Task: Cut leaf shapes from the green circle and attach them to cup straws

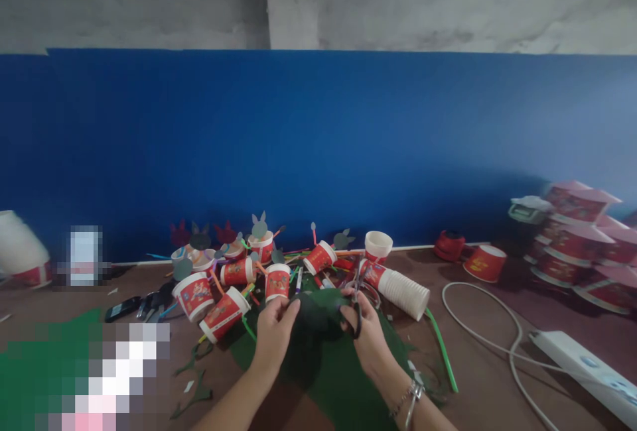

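My left hand point(273, 335) pinches the edge of a dark piece of paper point(309, 313) between thumb and fingers. To its right, my right hand point(371, 335) is closed around the handles of a pair of scissors point(357, 317), whose blades point up and away from me. The blades are beside the dark paper, and I cannot tell whether they touch it. Beneath both hands lies a large green sheet point(348, 384). Just beyond stand and lie red paper cups, among them an upright one point(277, 282) close to my left fingers and a tipped stack of cups point(401, 290) by my right.
Cut green scraps point(199, 391) lie to the left, near a dark phone-like object point(123, 309). Rightward are a looped white cable point(515, 345), a power strip point(590, 368), a red cup point(485, 263) and stacked red paper items point(572, 239). A blue wall panel point(318, 146) bounds the back.
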The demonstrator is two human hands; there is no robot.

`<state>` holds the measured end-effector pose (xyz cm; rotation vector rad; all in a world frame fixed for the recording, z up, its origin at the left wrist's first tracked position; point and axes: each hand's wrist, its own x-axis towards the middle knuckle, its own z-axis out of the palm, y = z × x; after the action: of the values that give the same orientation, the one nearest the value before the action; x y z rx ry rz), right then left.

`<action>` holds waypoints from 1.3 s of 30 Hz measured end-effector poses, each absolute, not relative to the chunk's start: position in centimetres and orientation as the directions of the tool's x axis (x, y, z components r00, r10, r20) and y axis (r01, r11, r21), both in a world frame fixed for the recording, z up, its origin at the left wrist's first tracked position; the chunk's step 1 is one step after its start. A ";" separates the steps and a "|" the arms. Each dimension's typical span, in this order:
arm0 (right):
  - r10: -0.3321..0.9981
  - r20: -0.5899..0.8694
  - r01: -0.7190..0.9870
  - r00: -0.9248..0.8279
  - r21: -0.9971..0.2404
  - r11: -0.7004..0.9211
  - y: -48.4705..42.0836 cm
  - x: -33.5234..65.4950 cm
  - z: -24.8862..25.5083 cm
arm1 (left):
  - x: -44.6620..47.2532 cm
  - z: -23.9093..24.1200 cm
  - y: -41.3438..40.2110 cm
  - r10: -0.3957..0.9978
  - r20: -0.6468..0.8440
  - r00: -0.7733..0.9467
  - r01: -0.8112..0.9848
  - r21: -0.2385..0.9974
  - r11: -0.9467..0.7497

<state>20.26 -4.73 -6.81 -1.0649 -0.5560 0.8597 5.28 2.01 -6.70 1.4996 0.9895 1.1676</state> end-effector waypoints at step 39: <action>0.995 0.050 0.020 0.085 -0.999 0.048 -5.8 17.5 -6.9 | 6.8 -7.0 -0.4 0.954 0.013 0.301 -0.331 0.939 0.092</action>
<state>17.54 -5.82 -6.87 -1.2254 -1.1821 1.1019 6.82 -0.38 -6.99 1.0535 0.7578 1.1038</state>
